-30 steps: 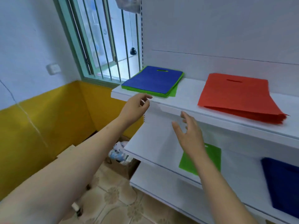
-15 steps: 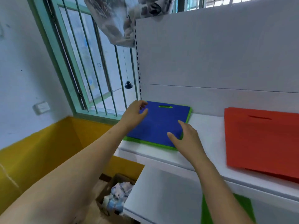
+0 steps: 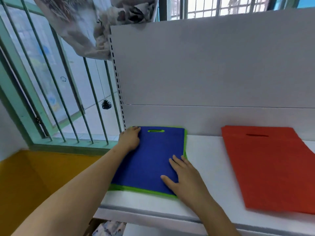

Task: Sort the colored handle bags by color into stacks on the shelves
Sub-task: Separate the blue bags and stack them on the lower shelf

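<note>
White shelf board [image 3: 204,167] formed the nearest working surface, its front lip running across the lower part of the view. At the shelf's left end lay a blue handle bag [image 3: 150,160], flat, on top of a green handle bag [image 3: 141,190] of which only a narrow border showed along the near and right edges and through the blue bag's handle slot. The right hand [image 3: 184,178] rested palm-down on the near right corner of the blue bag, fingers straight and slightly spread, the thumb extended to the left. The left hand [image 3: 129,138] lay further back at the far left corner of the same bag, fingers laid over the corner; whether they gripped the edge could not be determined. To the right, well apart from the blue bag, an orange stack of handle bags [image 3: 272,167] lay flat on the same shelf, handle slot toward the back. Behind both stood the white back panel [image 3: 213,68]. Left of the panel was a green-framed barred window [image 3: 56,92], with a small pine cone [image 3: 106,104] hanging on a string and patterned cloth [image 3: 95,23] draped over the panel's top corner.
</note>
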A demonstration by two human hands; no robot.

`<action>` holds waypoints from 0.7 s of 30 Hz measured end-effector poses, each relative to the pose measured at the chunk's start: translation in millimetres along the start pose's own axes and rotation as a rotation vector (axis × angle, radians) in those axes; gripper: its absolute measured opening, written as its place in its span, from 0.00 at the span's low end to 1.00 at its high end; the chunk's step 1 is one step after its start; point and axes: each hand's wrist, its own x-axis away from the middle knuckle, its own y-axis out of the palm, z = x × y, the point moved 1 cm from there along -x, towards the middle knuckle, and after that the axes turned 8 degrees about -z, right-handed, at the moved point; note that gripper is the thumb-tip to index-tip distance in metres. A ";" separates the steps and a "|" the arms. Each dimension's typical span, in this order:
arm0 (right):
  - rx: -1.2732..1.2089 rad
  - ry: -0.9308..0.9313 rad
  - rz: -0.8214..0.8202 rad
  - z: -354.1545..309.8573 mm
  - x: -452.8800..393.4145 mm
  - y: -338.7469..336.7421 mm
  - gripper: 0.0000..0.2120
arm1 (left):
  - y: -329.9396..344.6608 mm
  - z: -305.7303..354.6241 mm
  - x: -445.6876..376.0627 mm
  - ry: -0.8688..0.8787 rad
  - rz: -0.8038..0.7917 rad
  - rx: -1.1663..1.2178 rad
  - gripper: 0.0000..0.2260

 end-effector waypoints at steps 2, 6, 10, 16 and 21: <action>-0.005 0.016 -0.034 -1.5 0.2 -1.7 0.41 | 4.1 1.0 -3.7 -0.002 0.090 -0.109 0.22; 0.166 0.068 -0.085 -12.9 1.3 -5.8 0.36 | -2.1 5.7 1.3 0.007 0.180 -0.314 0.12; 0.168 0.069 -0.035 -25.6 5.1 -9.1 0.21 | -17.9 2.0 14.3 0.007 0.177 -0.242 0.09; -0.265 0.077 0.234 -23.9 44.6 -30.7 0.15 | -46.0 -5.2 46.7 0.268 0.161 0.075 0.04; -0.376 0.266 0.484 -17.2 100.3 -67.0 0.19 | -77.1 31.4 84.1 0.518 0.146 0.346 0.07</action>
